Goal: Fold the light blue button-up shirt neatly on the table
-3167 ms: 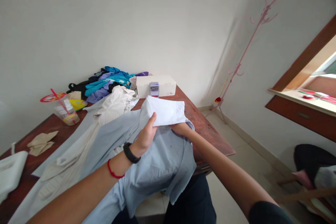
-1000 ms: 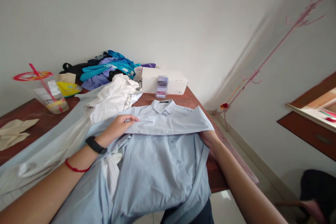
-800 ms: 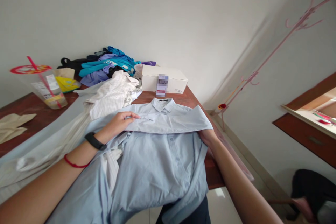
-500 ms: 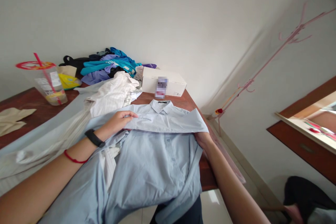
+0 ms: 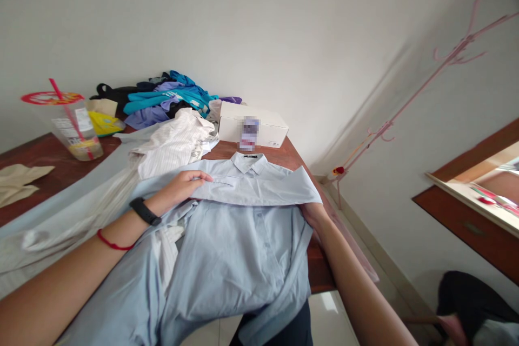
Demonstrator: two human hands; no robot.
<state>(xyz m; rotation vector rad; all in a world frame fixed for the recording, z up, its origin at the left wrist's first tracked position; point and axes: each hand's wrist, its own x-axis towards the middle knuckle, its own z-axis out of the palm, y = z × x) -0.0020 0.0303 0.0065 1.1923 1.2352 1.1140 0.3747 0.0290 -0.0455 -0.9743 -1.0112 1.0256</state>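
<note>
A light blue collared shirt (image 5: 243, 259) lies front up over the table, its collar pointing away from me and its lower part hanging over the near edge. A flat band of its cloth crosses the chest between my two hands. My left hand (image 5: 184, 186) pinches the left end of this band, with the fingers on top and the thumb mostly hidden. At the band's right end, my right hand (image 5: 313, 215) reaches beneath the cloth, which covers its fingers. A white striped garment (image 5: 174, 143) lies to the left, partly beside and under the shirt.
On the brown table (image 5: 103, 148) stand a plastic cup (image 5: 83, 135) with a red straw and a white box (image 5: 263, 124). Behind is a clothes heap (image 5: 170, 100). A yellow packet (image 5: 106, 123) and beige cloth (image 5: 22, 181) lie left. A pink coat stand (image 5: 405, 102) leans into view at right.
Hands and shirt keep the same position. Only the view has shifted very slightly.
</note>
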